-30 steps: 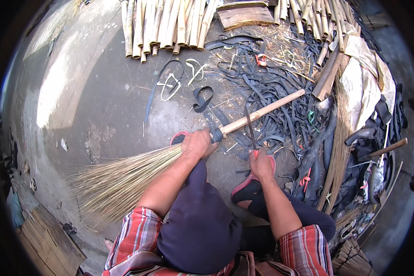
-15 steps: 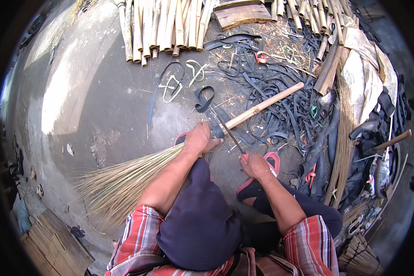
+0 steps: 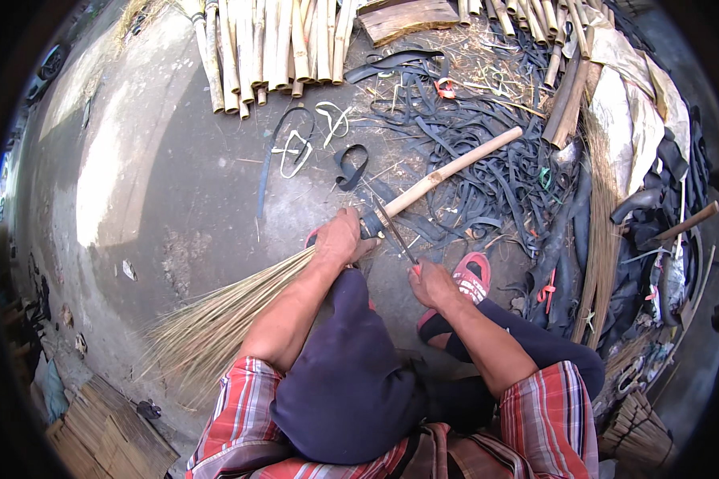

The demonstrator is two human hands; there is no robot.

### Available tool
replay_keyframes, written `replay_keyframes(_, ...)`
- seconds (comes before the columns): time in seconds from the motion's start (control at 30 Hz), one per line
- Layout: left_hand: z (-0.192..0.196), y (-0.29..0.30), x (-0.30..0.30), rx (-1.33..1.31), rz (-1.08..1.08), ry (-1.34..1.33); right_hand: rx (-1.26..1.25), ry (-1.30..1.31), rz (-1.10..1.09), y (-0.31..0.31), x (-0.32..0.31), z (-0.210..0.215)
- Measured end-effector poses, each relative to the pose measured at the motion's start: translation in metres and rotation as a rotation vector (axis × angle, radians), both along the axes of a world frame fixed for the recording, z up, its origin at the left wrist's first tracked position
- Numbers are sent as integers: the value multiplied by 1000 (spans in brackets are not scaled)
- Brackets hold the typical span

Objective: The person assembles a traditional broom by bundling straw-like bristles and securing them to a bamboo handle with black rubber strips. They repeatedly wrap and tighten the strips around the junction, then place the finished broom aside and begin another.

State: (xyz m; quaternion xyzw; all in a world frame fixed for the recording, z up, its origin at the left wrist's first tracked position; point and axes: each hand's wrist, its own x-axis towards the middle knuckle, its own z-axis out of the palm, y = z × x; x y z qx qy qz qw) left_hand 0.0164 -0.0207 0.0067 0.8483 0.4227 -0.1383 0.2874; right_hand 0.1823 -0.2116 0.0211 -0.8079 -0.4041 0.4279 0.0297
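Observation:
A broom lies slantwise before me, its pale straw bristles (image 3: 224, 311) fanning to the lower left and its bamboo handle (image 3: 455, 169) pointing to the upper right. Black rubber strip (image 3: 371, 225) wraps the joint between them. My left hand (image 3: 339, 238) is closed around the broom just below this wrapping, over the bristle tops. My right hand (image 3: 431, 285) grips a knife (image 3: 393, 231) with a long narrow dark blade; a bit of red shows at its grip. The blade crosses the handle end of the wrapping; whether it touches the rubber I cannot tell.
A tangled heap of black rubber strips (image 3: 487, 180) covers the floor ahead right. Bamboo poles (image 3: 276, 48) lie at the far side. A loose rubber loop (image 3: 351, 166) rests beyond my left hand. Long thin stalks (image 3: 597, 247) lie at the right, beside a pale sack (image 3: 615, 120).
My right hand and the knife have shifted slightly left, toward the broom. My left hand keeps its hold. The whole view has tilted a little.

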Motion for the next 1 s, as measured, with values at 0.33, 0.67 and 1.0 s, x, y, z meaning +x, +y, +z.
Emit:
replay_keyframes(0.33,-20,-11,-2,17,-15,116,-63,-16,-15,-2,-7,-6)
replay_keyframes(0.67,-10,-10,-7,61,-45,44,-9,-48,-31,7,7,-1)
replay_keyframes(1.0,-25,-21,-6,161,-31,58,-34,5,-89,4,-17,-6)
